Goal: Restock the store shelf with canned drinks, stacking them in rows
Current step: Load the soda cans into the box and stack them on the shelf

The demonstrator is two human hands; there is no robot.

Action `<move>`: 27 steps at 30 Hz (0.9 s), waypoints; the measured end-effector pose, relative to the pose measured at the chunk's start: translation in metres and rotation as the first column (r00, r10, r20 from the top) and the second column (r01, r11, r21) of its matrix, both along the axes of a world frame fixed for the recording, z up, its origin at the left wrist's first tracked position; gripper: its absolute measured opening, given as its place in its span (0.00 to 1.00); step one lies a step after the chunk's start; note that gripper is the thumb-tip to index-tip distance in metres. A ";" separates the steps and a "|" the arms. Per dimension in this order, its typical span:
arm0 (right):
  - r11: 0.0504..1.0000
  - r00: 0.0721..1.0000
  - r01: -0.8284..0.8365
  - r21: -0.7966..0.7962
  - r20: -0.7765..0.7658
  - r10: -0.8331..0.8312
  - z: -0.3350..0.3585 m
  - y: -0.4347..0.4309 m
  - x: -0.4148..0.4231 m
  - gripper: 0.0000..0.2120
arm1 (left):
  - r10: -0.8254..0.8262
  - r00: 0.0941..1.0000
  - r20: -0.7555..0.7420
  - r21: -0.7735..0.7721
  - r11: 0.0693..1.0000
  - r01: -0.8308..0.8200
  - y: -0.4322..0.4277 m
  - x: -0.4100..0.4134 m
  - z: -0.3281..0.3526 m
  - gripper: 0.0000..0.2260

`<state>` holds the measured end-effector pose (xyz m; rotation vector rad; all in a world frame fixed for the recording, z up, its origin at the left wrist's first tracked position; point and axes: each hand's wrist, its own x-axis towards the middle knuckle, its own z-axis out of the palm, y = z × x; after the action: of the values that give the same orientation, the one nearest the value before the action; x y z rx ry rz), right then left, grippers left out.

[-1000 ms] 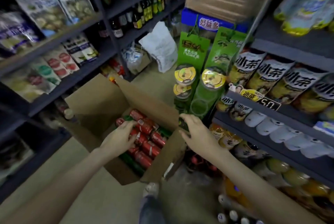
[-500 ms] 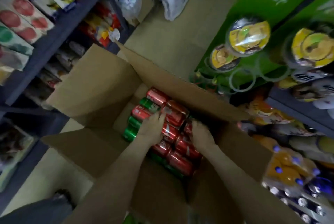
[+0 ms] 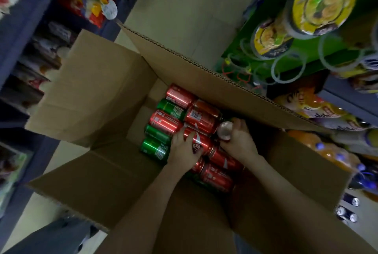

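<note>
At frame centre, inside the corrugated cardboard box (image 3: 102, 90), the left hand (image 3: 183, 152) curls round a glossy red can (image 3: 201, 144); the right hand (image 3: 240, 141) grips a second can (image 3: 225, 131), its round silver end showing.

One open cardboard box (image 3: 98, 90) with four flaps spread, holding three green cans (image 3: 156, 149) down its left side and seven red cans (image 3: 204, 117) on their sides, one of those mostly hidden under a wrist. Two hands inside: left hand (image 3: 184, 151) gripping one of the red ones, right hand (image 3: 239, 141) wrapped round one further end-on can (image 3: 225, 131) of unclear colour. On the green rack (image 3: 306, 66), two yellow-lidded tubs (image 3: 323, 4); low at the right, three dark cans (image 3: 352, 218) showing silver tops.
</note>
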<state>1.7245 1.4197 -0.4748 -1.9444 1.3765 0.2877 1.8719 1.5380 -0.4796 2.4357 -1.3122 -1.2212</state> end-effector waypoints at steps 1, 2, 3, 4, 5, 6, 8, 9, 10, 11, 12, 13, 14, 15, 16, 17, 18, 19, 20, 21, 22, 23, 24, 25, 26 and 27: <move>0.999 0.997 0.049 0.011 0.058 -0.050 0.009 0.001 0.001 0.31 | 0.135 0.990 -0.038 0.011 0.991 -0.135 -0.003 -0.002 0.006 0.25; 0.995 0.988 0.100 0.016 0.114 -0.102 0.015 0.001 0.002 0.30 | 0.269 0.958 -0.098 0.050 0.963 -0.265 -0.007 -0.003 0.014 0.22; 0.984 0.969 0.173 0.037 0.173 -0.177 0.023 0.002 0.003 0.29 | 0.406 0.891 -0.204 0.130 0.913 -0.387 -0.013 -0.003 0.022 0.20; 0.958 0.931 0.272 0.087 0.228 -0.285 0.031 0.004 0.005 0.29 | 0.552 0.756 -0.352 0.264 0.834 -0.485 -0.018 -0.003 0.030 0.21; 0.918 0.877 0.367 0.151 0.272 -0.396 0.038 0.006 0.008 0.32 | 0.683 0.556 -0.473 0.427 0.730 -0.534 -0.023 -0.004 0.037 0.23; 0.877 0.821 0.436 0.204 0.309 -0.480 0.044 0.009 0.011 0.34 | 0.778 0.351 -0.521 0.584 0.625 -0.518 -0.027 -0.003 0.042 0.27; 0.830 0.747 0.484 0.277 0.363 -0.557 0.053 0.018 0.018 0.35 | 0.841 0.030 -0.540 0.742 0.493 -0.454 -0.032 -0.001 0.047 0.33; 0.825 0.732 0.475 0.306 0.383 -0.563 0.054 0.023 0.021 0.35 | 0.826 -0.100 -0.554 0.762 0.455 -0.460 -0.033 -0.001 0.046 0.32; 0.827 0.728 0.451 0.336 0.397 -0.559 0.054 0.028 0.024 0.35 | 0.795 -0.212 -0.568 0.765 0.417 -0.490 -0.035 -0.002 0.045 0.30; 0.832 0.729 0.418 0.365 0.411 -0.547 0.055 0.031 0.026 0.35 | 0.764 -0.291 -0.577 0.761 0.373 -0.531 -0.036 -0.001 0.044 0.27; 0.839 0.741 0.375 0.394 0.416 -0.527 0.052 0.033 0.027 0.35 | 0.739 -0.333 -0.586 0.750 0.340 -0.567 -0.037 0.000 0.042 0.25; 0.842 0.763 0.319 0.436 0.409 -0.501 0.049 0.033 0.027 0.36 | 0.724 -0.336 -0.602 0.731 0.331 -0.597 -0.038 0.003 0.041 0.24; 0.844 0.801 0.244 0.477 0.392 -0.453 0.044 0.032 0.024 0.38 | 0.721 -0.317 -0.616 0.710 0.335 -0.619 -0.037 0.007 0.041 0.25; 0.848 0.854 0.158 0.506 0.361 -0.375 0.035 0.030 0.019 0.39 | 0.735 -0.276 -0.619 0.691 0.343 -0.636 -0.037 0.013 0.041 0.26; 0.852 0.910 0.085 0.516 0.309 -0.277 0.022 0.029 0.012 0.41 | 0.762 -0.227 -0.606 0.674 0.342 -0.655 -0.038 0.021 0.041 0.25; 0.868 0.957 0.037 0.494 0.234 -0.174 0.010 0.029 0.002 0.42 | 0.789 -0.170 -0.591 0.653 0.344 -0.675 -0.037 0.028 0.042 0.24; 0.899 0.988 0.011 0.437 0.136 -0.078 -0.001 0.028 -0.007 0.42 | 0.816 -0.108 -0.568 0.632 0.349 -0.692 -0.037 0.036 0.042 0.25; 0.931 1.000 -0.014 0.365 0.025 0.005 -0.012 0.028 -0.016 0.42 | 0.835 -0.046 -0.548 0.612 0.362 -0.703 -0.035 0.042 0.041 0.26; 0.946 0.992 -0.051 0.321 -0.091 0.085 -0.021 0.029 -0.023 0.42 | 0.848 0.017 -0.529 0.587 0.381 -0.714 -0.033 0.048 0.040 0.27; 0.946 0.967 -0.108 0.306 -0.187 0.170 -0.026 0.029 -0.026 0.43 | 0.854 0.082 -0.515 0.560 0.407 -0.722 -0.030 0.053 0.038 0.27; 0.939 0.934 -0.189 0.289 -0.243 0.263 -0.029 0.031 -0.026 0.43 | 0.853 0.135 -0.504 0.539 0.433 -0.723 -0.028 0.056 0.037 0.27; 0.925 0.901 -0.275 0.262 -0.266 0.343 -0.031 0.032 -0.024 0.42 | 0.846 0.180 -0.502 0.524 0.463 -0.715 -0.025 0.058 0.035 0.29; 0.913 0.881 -0.337 0.229 -0.266 0.392 -0.032 0.034 -0.021 0.42 | 0.836 0.217 -0.504 0.515 0.492 -0.702 -0.023 0.059 0.034 0.31; 0.910 0.877 -0.361 0.206 -0.257 0.406 -0.034 0.035 -0.018 0.41 | 0.826 0.246 -0.506 0.506 0.516 -0.691 -0.022 0.059 0.034 0.33; 0.913 0.883 -0.356 0.197 -0.248 0.398 -0.034 0.036 -0.017 0.40 | 0.817 0.274 -0.507 0.494 0.536 -0.684 -0.021 0.058 0.037 0.33; 0.925 0.900 -0.321 0.203 -0.237 0.365 -0.032 0.036 -0.017 0.40 | 0.807 0.300 -0.509 0.479 0.556 -0.679 -0.021 0.056 0.041 0.32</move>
<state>1.7077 1.4558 -0.5072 -2.0610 1.1217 0.8368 1.9284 1.5171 -0.4386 1.8421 0.2145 -1.6506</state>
